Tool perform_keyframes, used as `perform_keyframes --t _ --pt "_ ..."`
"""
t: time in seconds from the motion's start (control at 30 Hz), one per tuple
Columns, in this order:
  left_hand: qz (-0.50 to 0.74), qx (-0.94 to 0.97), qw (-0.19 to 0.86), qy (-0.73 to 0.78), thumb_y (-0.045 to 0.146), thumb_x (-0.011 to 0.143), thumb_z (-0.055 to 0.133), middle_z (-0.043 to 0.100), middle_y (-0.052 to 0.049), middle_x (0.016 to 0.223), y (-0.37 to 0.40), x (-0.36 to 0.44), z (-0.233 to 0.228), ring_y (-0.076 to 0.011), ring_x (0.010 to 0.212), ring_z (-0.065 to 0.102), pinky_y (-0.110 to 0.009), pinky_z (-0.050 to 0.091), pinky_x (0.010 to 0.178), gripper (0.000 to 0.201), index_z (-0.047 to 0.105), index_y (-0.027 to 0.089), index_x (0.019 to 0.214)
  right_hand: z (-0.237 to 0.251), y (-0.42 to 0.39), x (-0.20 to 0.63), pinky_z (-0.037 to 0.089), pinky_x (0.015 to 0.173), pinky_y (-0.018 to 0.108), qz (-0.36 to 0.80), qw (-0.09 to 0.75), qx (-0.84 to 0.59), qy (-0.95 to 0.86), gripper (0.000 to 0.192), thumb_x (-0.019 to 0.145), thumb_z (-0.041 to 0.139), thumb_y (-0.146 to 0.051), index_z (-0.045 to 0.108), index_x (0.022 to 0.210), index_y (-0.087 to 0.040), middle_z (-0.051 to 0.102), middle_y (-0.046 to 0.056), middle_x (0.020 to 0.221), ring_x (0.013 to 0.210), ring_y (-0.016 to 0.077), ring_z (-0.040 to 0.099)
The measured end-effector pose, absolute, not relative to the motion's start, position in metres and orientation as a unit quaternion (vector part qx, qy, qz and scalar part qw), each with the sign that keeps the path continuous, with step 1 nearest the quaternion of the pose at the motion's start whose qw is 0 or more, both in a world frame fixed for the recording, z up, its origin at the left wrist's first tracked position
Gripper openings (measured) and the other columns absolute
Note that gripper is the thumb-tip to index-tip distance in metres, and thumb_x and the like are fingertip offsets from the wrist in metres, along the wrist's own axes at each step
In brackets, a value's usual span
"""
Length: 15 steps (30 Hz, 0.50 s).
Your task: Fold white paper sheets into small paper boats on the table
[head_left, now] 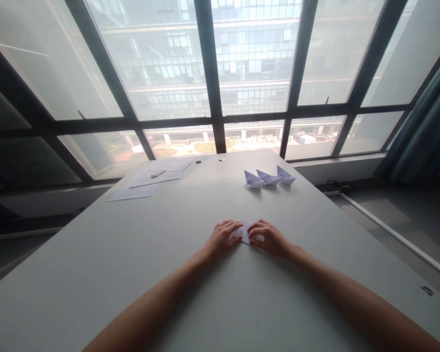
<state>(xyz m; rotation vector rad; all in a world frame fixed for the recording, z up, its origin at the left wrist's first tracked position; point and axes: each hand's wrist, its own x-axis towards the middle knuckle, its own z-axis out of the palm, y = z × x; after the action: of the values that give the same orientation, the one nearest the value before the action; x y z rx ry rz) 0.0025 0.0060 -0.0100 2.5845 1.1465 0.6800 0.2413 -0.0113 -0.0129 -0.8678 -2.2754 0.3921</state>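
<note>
While the left hand (225,236) holds one side of a small folded paper (245,234) between thumb and fingers, the right hand (272,238), fingers curled, grasps the other side, the two nearly meeting across it. From where I stand, the piece lies low on the white table (139,249), nearer than the three paper boats (270,179) grouped at the far right and well apart from the loose sheets (139,191) at the far left. Folding looks to be the step in hand. The next move, I'd judge, calls for light, firm fingertips and matched edges, since small layers could slip askew. How the inner folds sit, I can't tell.
</note>
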Motion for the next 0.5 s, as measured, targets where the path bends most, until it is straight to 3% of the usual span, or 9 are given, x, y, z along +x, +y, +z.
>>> perform_keyframes --t 0.07,0.2,0.5 --pt "0.215 0.89 0.098 0.39 0.028 0.093 0.061 0.063 -0.003 0.133 0.0061 0.0023 -0.0108 -0.025 0.126 0.052 -0.04 0.04 0.105 0.033 0.064 0.03 0.126 -0.0131 -0.0116 0.241 0.047 0.091 0.037 0.14 0.325 -0.346 -0.869 0.007 0.084 0.073 -0.02 0.072 0.09 -0.024 0.072 0.004 0.105 0.099 0.0222 0.06" --pt "0.202 0.897 0.077 0.386 0.031 0.095 0.058 0.06 -0.002 0.137 0.0055 0.0019 -0.0114 -0.0254 0.129 0.049 -0.041 0.039 0.107 0.033 0.064 0.031 0.127 -0.014 -0.0107 0.2418 0.046 0.094 0.041 0.112 0.306 -0.387 -0.863 0.029 0.08 0.078 -0.024 0.07 0.108 -0.023 0.069 0.007 0.112 0.106 0.0254 0.057" --pt "0.195 0.895 0.071 0.395 0.042 0.096 0.057 0.06 -0.002 0.138 0.0054 0.0026 -0.0123 -0.0255 0.13 0.049 -0.042 0.037 0.107 0.035 0.063 0.03 0.128 -0.0146 -0.0101 0.2421 0.047 0.09 0.039 0.074 0.284 -0.38 -0.877 0.021 0.083 0.076 -0.037 0.074 0.099 -0.024 0.069 0.007 0.108 0.101 0.0242 0.059"
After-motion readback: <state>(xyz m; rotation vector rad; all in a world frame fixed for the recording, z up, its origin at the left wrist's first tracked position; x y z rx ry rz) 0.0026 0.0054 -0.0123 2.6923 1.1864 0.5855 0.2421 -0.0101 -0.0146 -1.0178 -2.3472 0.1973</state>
